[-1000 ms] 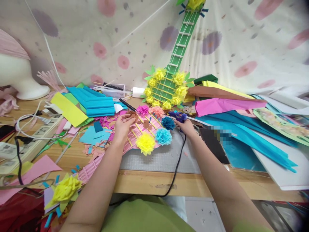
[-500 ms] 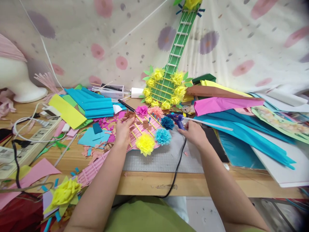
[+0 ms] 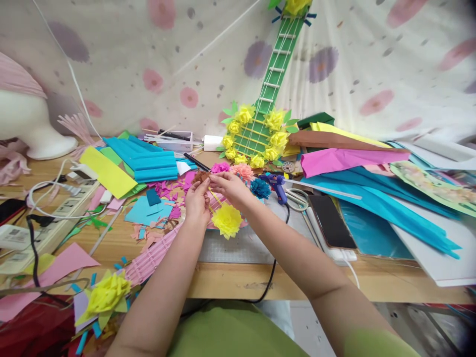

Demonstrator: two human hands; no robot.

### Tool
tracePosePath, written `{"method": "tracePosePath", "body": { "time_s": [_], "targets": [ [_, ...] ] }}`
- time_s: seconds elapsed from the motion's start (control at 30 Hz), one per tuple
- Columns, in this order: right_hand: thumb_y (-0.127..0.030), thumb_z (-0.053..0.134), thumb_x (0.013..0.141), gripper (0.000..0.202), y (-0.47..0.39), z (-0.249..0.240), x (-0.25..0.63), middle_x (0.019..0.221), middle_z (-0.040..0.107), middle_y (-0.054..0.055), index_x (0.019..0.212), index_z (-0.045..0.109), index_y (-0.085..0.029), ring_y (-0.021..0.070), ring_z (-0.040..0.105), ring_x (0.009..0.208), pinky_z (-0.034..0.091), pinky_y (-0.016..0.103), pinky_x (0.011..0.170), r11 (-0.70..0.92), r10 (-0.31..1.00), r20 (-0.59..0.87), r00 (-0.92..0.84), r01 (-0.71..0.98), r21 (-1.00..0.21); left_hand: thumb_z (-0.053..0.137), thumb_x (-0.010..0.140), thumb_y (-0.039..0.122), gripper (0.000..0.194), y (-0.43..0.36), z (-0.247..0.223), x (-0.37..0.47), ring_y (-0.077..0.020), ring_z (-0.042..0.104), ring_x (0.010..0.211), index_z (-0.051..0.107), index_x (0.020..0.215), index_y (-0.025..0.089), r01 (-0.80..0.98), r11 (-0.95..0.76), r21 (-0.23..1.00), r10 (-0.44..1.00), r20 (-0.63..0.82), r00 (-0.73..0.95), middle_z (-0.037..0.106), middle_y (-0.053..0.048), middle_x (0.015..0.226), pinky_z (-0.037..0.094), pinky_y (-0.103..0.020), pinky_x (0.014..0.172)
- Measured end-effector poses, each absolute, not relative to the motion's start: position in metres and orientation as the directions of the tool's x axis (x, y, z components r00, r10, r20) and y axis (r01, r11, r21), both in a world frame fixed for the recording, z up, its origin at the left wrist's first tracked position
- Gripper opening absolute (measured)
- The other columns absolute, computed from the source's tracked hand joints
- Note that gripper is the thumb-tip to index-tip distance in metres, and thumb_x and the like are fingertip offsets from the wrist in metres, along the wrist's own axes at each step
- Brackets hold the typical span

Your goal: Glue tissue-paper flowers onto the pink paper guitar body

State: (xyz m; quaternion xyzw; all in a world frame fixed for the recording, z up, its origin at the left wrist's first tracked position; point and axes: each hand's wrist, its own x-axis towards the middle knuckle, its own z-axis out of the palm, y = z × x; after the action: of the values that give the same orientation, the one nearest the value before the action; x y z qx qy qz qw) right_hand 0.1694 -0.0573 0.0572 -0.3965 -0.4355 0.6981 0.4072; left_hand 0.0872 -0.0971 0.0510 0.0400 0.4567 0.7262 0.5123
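My left hand is closed on a crumpled brown paper flower above the pink paper guitar. Beside it, my right hand reaches to the same brown paper, its fingers close together at the flower's right edge; what they grip is too small to tell. A large yellow flower lies just below my right hand. Magenta, coral and dark blue flowers sit beyond and beside it. The purple glue gun rests on the table, touched by neither hand.
A green paper guitar with yellow flowers leans on the curtain. At the right are a phone, scissors and folded coloured paper. A power strip and cables lie left. The gun's black cord hangs over the front edge.
My right hand has let go of the glue gun and moved left to the brown flower in my left hand. The phone and scissors now show fully.
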Motion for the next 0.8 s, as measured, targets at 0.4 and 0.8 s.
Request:
{"method": "tracePosePath", "body": {
  "time_s": [0.4,0.8],
  "targets": [
    [-0.008,0.057,0.077,0.013,-0.046,0.053,0.17,0.057,0.056,-0.006,0.069,0.05,-0.016,0.0057,0.057,0.051,0.049,0.018,0.056,-0.219,0.955,-0.196,-0.222,-0.086,-0.972,0.071,0.061,0.019,0.032,-0.089,0.044,0.052,-0.0055,0.051,0.052,0.051,0.085,0.019,-0.438,0.022,0.899,0.79,-0.284,-0.544,0.06,0.003,0.073,0.031,-0.018,0.045],
    [-0.011,0.065,0.07,0.016,-0.016,0.051,0.192,0.048,0.059,-0.001,0.06,0.054,-0.017,0.0138,0.061,0.049,0.051,0.024,0.049,-0.107,0.904,-0.266,-0.333,0.427,-0.898,0.069,0.062,0.021,0.049,-0.051,0.034,0.029,-0.0332,0.043,0.119,0.051,0.108,0.021,0.835,-0.263,0.484,0.926,0.37,0.077,0.052,-0.013,0.118,0.033,-0.046,0.101]
  ]
}}
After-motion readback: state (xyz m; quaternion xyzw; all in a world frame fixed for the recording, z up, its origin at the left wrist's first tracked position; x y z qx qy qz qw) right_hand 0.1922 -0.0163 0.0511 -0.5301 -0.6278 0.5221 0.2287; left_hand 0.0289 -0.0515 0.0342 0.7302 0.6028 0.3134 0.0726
